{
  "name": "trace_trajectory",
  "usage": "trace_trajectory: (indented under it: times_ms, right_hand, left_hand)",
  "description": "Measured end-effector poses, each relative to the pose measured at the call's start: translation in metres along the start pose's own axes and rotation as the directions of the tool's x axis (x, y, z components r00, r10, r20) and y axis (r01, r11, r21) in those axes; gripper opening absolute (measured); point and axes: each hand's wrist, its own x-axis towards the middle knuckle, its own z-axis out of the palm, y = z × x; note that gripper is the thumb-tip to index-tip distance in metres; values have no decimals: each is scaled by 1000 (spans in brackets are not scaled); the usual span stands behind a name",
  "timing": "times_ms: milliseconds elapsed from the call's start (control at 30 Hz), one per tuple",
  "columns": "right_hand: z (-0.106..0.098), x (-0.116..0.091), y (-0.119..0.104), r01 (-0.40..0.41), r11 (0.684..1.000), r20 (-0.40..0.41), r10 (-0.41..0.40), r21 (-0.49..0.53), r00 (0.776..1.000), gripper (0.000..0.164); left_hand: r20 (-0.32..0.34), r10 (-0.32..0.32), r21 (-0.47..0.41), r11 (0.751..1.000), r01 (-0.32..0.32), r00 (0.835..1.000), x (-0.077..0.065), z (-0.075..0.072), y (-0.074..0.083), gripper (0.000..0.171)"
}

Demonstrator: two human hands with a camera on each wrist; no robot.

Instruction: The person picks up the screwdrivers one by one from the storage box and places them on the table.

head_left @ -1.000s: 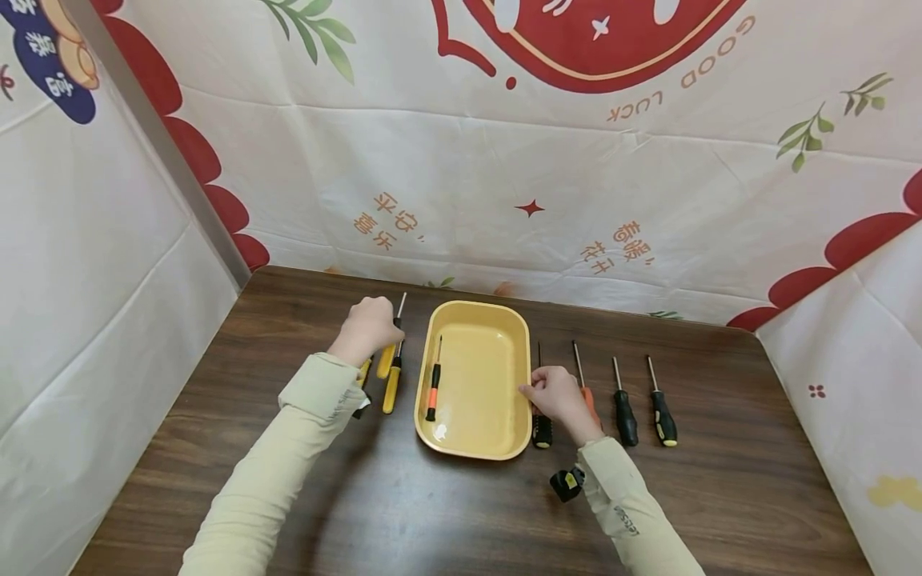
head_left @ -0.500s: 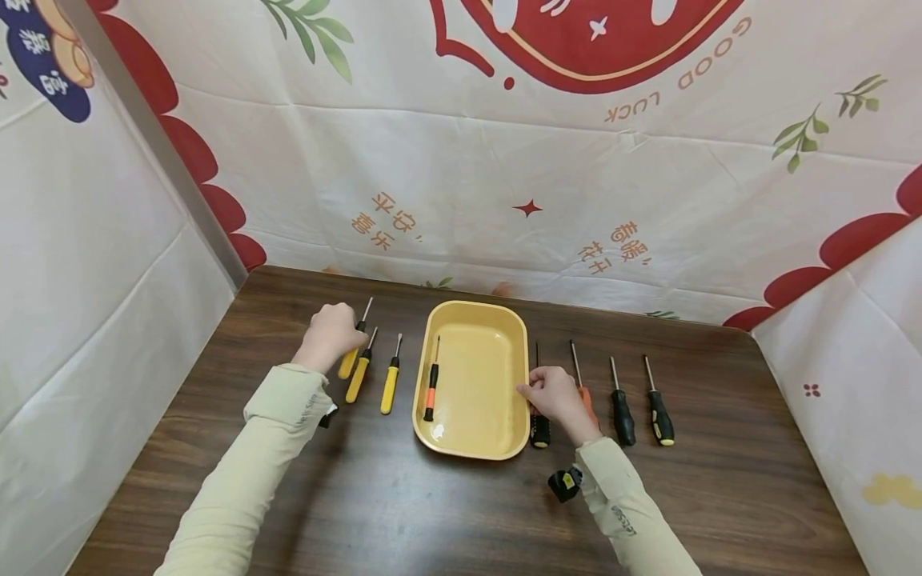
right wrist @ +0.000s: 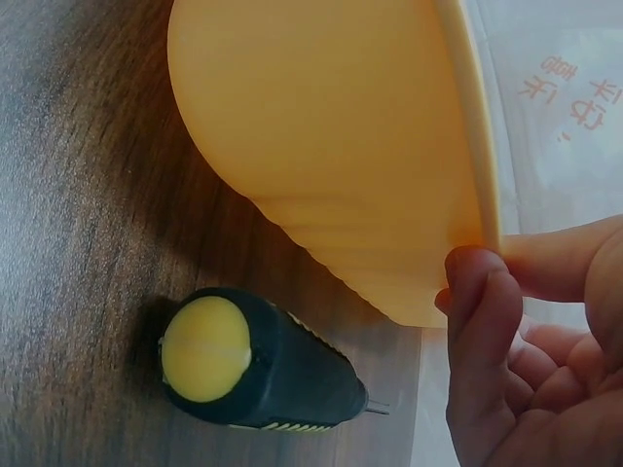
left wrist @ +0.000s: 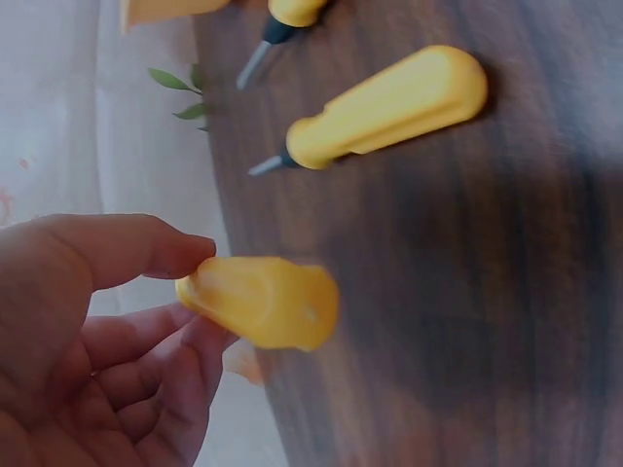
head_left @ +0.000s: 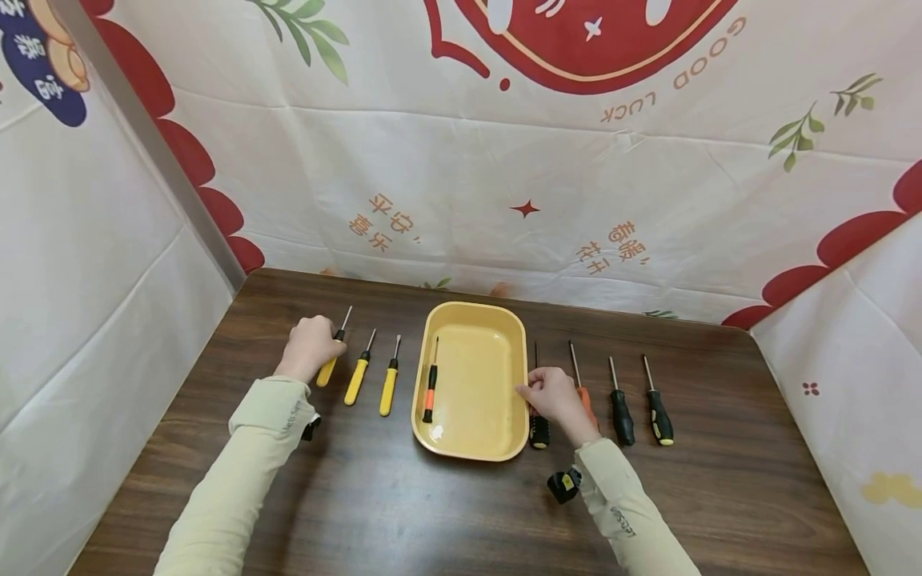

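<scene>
My left hand [head_left: 310, 346] pinches a yellow-handled screwdriver [left wrist: 263, 302] between thumb and fingers. In the head view its shaft points to the back of the table. Two similar yellow screwdrivers, a middle one [head_left: 358, 378] and one nearer the tray [head_left: 389, 388], lie to its right. With thumb and fingertips my right hand [head_left: 556, 398] grips the right rim of a yellow tray [right wrist: 477, 146]. Inside that tray, along its left side, lies a slim black-and-orange screwdriver [head_left: 430, 392]. A black screwdriver with a yellow butt end [right wrist: 263, 360] lies below the right hand.
Right of the tray, an orange-handled screwdriver [head_left: 585, 400] lies partly behind the right hand. Farther right are a black screwdriver [head_left: 623, 416] and a black-and-yellow one [head_left: 659, 416]. A patterned white cloth [head_left: 461, 184] hangs behind the wooden table [head_left: 461, 520].
My left hand has moved left with a yellow screwdriver, away from the tray and past the other two, and lowered toward the table's left side. The right hand stays on the tray rim.
</scene>
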Motion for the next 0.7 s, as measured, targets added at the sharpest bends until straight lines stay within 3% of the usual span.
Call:
trace_trajectory:
  times_ms: [700]
  right_hand:
    - [0,1,1,-4,1000,4,4,16,1000,12]
  left_hand:
    - [16,-80,-16,997,80,997,9,27,-25,15]
